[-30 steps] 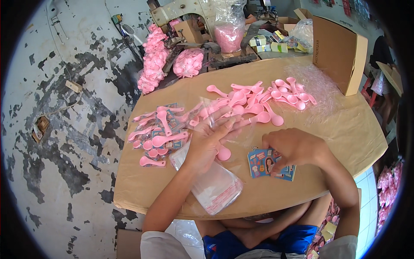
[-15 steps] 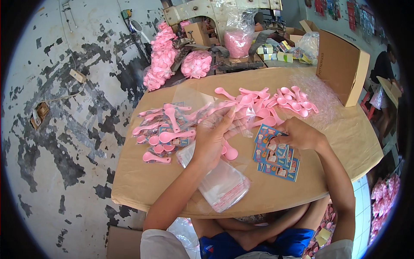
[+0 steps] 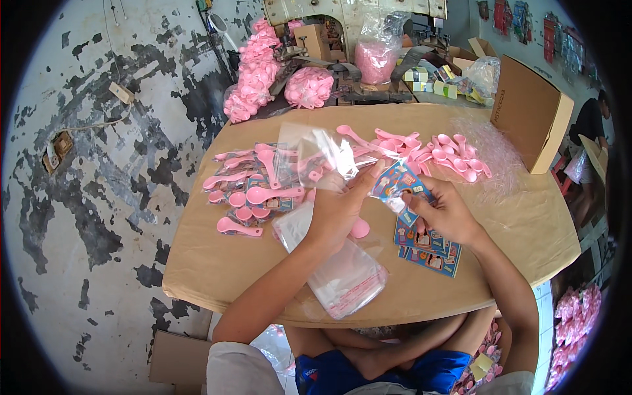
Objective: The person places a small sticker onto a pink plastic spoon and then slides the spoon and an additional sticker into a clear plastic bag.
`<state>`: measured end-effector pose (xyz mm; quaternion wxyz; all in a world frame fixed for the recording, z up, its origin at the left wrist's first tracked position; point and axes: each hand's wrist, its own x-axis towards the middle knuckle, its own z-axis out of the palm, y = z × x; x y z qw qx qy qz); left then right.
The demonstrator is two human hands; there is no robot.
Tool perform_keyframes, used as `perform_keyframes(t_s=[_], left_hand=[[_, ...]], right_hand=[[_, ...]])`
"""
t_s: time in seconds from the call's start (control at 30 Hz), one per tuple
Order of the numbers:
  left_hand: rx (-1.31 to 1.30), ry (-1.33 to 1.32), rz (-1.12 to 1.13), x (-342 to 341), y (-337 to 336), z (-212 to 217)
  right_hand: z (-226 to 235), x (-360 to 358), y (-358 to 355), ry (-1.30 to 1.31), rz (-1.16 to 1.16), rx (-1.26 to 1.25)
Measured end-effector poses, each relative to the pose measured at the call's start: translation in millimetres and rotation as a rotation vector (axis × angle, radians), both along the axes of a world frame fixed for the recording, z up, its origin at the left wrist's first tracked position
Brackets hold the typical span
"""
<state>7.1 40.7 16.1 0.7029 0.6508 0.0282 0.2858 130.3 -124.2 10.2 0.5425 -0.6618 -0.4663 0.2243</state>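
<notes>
My left hand (image 3: pixel 334 216) is closed on a clear plastic bag (image 3: pixel 307 146), which stretches up and to the left from the fingers. A blue printed card (image 3: pixel 394 187) is pinched in my right hand (image 3: pixel 446 212), its far end close to the left fingertips. Whether the card's edge is inside the bag, I cannot tell. Below the right hand lies a small stack of the same cards (image 3: pixel 434 261). A stack of flat clear bags (image 3: pixel 347 283) rests under my left wrist. Partly hidden by the left hand is a pink spoon (image 3: pixel 359 228).
Several pink spoons with cards in clear bags (image 3: pixel 266 195) lie at left. Loose pink spoons (image 3: pixel 454 157) are heaped at the far side, beside crumpled clear film (image 3: pixel 497 151). An upright cardboard box (image 3: pixel 532 112) stands at the right edge. Bagged pink items (image 3: pixel 309 87) sit behind the table.
My right hand has lifted one card from the stack and brought it left and up to my left hand. The bag in the left hand now spreads out more.
</notes>
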Motion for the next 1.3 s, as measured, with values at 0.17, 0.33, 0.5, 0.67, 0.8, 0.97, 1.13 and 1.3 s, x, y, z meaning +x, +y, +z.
perform_keyframes(t_s=[0.17, 0.33, 0.5, 0.67, 0.8, 0.97, 1.13, 1.3], left_hand=[[0.059, 0.052, -0.015, 0.9, -6.1, -2.0], [0.005, 0.085, -0.161, 6.2, -5.0, -11.1], [0.115, 0.0, -0.296, 3.1, -16.5, -12.9], [-0.231, -0.155, -0.404, 1.5, 2.4, 1.3], [0.266, -0.075, -0.299, -4.0, 8.6, -1.3], [0.029, -0.253, -0.113, -17.8, 29.5, 8.1], [-0.155, -0.429, -0.017, -19.2, 75.2, 23.6], [0.009, -0.234, 0.01, -12.4, 66.5, 15.6]], right_hand=[[5.5, 1.0, -5.1, 0.071, 0.022, -0.048], [0.0, 1.2, -4.5, 0.049, 0.018, 0.019], [-6.2, -3.4, 2.5, 0.091, 0.0, 0.071], [12.5, -28.3, 10.0, 0.201, -0.062, 0.151], [5.1, -19.3, 22.5, 0.16, 0.046, 0.116], [6.6, -15.6, 42.1, 0.16, 0.047, 0.141], [-17.1, 12.8, 80.8, -0.943, 0.209, 0.016], [-40.7, 10.8, 90.9, -1.208, 0.075, 0.012]])
